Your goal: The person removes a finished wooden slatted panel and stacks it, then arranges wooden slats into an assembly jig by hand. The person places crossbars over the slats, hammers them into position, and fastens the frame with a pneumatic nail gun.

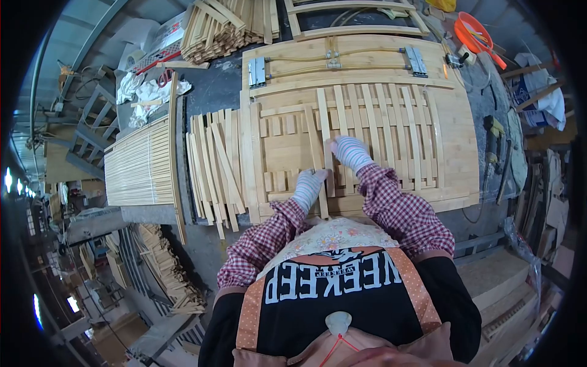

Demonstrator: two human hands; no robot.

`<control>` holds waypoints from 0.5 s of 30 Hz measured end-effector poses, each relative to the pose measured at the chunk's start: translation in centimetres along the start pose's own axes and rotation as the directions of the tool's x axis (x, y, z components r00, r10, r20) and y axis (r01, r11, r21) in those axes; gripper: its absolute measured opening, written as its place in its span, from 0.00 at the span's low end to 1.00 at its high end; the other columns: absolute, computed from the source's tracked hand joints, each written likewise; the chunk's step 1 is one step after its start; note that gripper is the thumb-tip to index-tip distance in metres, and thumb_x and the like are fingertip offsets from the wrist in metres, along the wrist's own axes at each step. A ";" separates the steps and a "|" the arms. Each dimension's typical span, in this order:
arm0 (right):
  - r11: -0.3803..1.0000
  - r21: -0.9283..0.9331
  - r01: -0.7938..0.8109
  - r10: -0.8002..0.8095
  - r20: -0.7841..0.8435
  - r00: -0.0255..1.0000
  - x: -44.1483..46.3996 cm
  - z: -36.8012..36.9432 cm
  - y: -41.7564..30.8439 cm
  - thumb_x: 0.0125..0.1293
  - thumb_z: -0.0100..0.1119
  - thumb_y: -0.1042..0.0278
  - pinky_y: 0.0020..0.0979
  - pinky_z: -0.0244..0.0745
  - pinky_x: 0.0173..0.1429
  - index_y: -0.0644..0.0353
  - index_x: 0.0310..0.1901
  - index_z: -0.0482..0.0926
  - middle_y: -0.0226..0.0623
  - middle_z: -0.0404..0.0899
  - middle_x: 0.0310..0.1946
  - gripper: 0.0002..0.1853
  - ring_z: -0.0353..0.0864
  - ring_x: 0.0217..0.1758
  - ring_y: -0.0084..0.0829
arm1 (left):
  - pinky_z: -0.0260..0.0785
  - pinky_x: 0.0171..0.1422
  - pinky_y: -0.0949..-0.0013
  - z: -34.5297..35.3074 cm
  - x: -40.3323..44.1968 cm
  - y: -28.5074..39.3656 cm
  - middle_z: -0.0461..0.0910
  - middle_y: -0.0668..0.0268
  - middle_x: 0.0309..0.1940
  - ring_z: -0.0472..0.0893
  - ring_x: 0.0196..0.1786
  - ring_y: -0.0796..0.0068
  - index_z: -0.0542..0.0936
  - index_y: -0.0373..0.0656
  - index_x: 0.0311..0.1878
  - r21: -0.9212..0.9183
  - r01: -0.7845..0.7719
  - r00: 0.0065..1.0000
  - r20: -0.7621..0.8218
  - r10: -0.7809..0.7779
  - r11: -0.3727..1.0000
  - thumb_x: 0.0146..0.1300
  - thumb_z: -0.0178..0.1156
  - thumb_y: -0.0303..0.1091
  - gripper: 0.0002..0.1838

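Observation:
A wooden jig board (461,140) lies in front of me, with several parallel slats (382,116) set across its frame on the right side. My left hand (310,186), in a striped glove, has its fingers closed on the near part of a slanted slat (313,140). My right hand (351,153), in a matching glove, is closed at a nearly upright slat (323,113) just right of it. Short blocks (276,126) show in the left part of the jig, where no slats lie across. Fingertips of both hands are partly hidden.
Loose slats (214,159) lie left of the jig, beside a wrapped slat bundle (137,162). A big slat pile (229,27) is at the back left. Metal clamps (415,62) sit on the board's far edge. An orange basket (472,33) and a power tool (493,131) are right.

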State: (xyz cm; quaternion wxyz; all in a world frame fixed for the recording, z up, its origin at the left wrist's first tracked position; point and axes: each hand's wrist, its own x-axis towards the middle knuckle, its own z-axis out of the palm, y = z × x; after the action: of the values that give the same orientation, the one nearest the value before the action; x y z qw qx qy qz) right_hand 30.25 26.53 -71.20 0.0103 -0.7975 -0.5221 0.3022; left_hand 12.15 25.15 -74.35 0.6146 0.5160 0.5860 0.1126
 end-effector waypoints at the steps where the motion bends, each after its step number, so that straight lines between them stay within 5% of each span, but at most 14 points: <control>1: 1.000 0.007 0.014 -0.014 0.020 1.000 0.3 0.5 0.2 0.69 0.40 0.52 0.41 0.75 0.44 0.63 0.38 0.80 0.43 0.83 0.35 0.22 0.81 0.37 0.46 | 0.68 0.39 0.77 -0.2 0.4 -0.5 0.80 0.63 0.27 0.75 0.30 0.74 0.79 0.34 0.33 -0.026 -0.021 1.000 -0.014 0.021 0.999 0.57 0.60 0.37 0.13; 5: 0.998 0.035 0.046 -0.048 0.077 0.996 0.9 1.6 0.3 0.69 0.40 0.52 0.41 0.75 0.44 0.63 0.36 0.79 0.43 0.83 0.34 0.22 0.81 0.37 0.46 | 0.68 0.38 0.76 -1.1 2.3 -1.2 0.80 0.63 0.26 0.76 0.30 0.73 0.80 0.36 0.32 -0.098 -0.089 0.995 -0.050 0.084 0.991 0.59 0.58 0.40 0.14; 10: 0.998 0.006 0.061 -0.061 -0.025 0.998 -0.7 0.5 -1.6 0.68 0.40 0.53 0.41 0.74 0.45 0.63 0.36 0.79 0.43 0.83 0.33 0.22 0.80 0.37 0.46 | 0.70 0.40 0.71 -3.3 4.0 0.6 0.81 0.64 0.25 0.79 0.31 0.69 0.81 0.40 0.33 0.178 -0.131 0.991 -0.008 0.135 0.975 0.63 0.49 0.47 0.20; 14: 0.997 0.037 -0.067 0.068 -0.011 0.998 -1.0 0.9 -0.3 0.68 0.42 0.54 0.41 0.75 0.45 0.64 0.38 0.80 0.42 0.83 0.32 0.22 0.81 0.37 0.45 | 0.71 0.45 0.66 -3.5 2.7 4.6 0.84 0.64 0.32 0.80 0.36 0.63 0.83 0.44 0.39 0.297 0.040 0.991 0.113 -0.076 0.954 0.65 0.40 0.52 0.26; 15: 0.997 0.031 -0.068 0.068 0.000 0.998 -0.8 1.1 -0.4 0.68 0.42 0.54 0.41 0.75 0.45 0.64 0.38 0.80 0.42 0.83 0.32 0.22 0.81 0.37 0.45 | 0.71 0.48 0.64 -3.2 3.7 4.7 0.84 0.64 0.37 0.81 0.40 0.62 0.83 0.43 0.42 0.518 0.027 0.987 0.119 -0.103 0.855 0.66 0.38 0.53 0.28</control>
State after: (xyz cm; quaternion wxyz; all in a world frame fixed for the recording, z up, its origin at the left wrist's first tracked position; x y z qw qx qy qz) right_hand 29.16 25.71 -71.60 0.0129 -0.8145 -0.4901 0.3101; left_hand 12.71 31.56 -72.31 0.4982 0.6478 0.5664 -0.1061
